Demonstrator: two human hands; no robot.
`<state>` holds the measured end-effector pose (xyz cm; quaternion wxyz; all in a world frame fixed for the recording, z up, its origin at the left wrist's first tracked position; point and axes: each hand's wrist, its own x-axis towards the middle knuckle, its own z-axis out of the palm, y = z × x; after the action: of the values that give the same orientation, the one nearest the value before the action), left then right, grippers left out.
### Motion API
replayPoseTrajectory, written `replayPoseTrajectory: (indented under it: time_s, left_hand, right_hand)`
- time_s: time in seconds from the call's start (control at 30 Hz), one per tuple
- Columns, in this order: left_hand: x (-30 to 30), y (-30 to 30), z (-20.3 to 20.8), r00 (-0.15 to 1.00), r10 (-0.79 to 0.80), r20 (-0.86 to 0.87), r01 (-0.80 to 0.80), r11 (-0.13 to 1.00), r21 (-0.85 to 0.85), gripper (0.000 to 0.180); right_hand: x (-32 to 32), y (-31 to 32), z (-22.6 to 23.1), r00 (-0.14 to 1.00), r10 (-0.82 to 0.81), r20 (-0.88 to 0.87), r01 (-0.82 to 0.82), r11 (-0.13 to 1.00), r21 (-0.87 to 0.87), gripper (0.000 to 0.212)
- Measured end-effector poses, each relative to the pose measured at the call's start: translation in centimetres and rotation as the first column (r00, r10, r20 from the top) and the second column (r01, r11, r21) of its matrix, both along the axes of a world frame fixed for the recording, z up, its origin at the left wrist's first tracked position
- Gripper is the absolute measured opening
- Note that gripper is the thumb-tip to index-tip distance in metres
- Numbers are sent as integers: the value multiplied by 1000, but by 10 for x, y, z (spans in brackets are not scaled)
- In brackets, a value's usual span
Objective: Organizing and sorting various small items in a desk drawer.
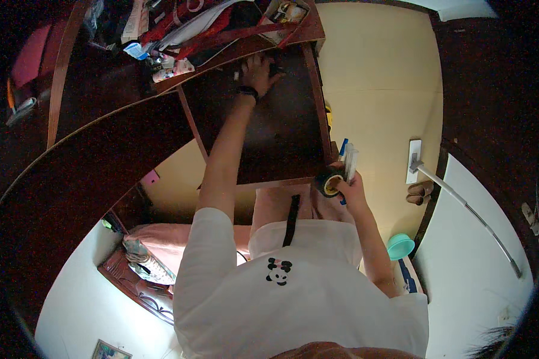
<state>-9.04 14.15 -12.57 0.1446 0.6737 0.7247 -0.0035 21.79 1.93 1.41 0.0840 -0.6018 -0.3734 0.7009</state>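
An open dark brown drawer (275, 128) juts out in front of me. My left hand (258, 73), with a black band at its wrist, reaches to the far end of it. Its fingers are apart over the drawer bottom, near a small dark item that I cannot make out. Beside the drawer's near right corner, my right hand (353, 188) grips a roll of black tape (329, 181). A clear plastic piece (351, 160) and a blue pen-like stick (343, 148) rise from the same hand; their exact kind is hard to tell.
Above the drawer, the desk top bears a red and white cloth heap (203, 30), small bottles (172, 70) and a box of odds and ends (284, 19). To the right, a flat mop (414, 161), brown slippers (419, 192) and a teal basin (400, 246) are on the floor.
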Motion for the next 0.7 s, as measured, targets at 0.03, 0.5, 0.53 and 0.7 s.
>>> replayPoseTrajectory:
  time_s: [0.03, 0.5, 0.53, 0.7]
  left_hand:
    - [1, -1, 2, 1000, 1, -1, -1, 1000, -1, 66]
    - [-30, -29, -19, 968, -178, -179, 191, 980, 62, 50]
    - [-26, -26, -15, 968, -181, -173, 194, 979, 62, 50]
    - [-23, -15, 6, 998, 7, 58, 13, 943, -333, 47]
  right_hand:
    - [-1, 2, 5, 999, 2, 53, -1, 1000, -13, 27]
    - [-9, -3, 1, 968, -159, -194, 148, 987, -67, 30]
    - [-7, -4, -1, 973, -140, -181, 131, 990, -59, 30]
    - [-4, -1, -3, 985, -100, -144, 96, 995, -34, 30]
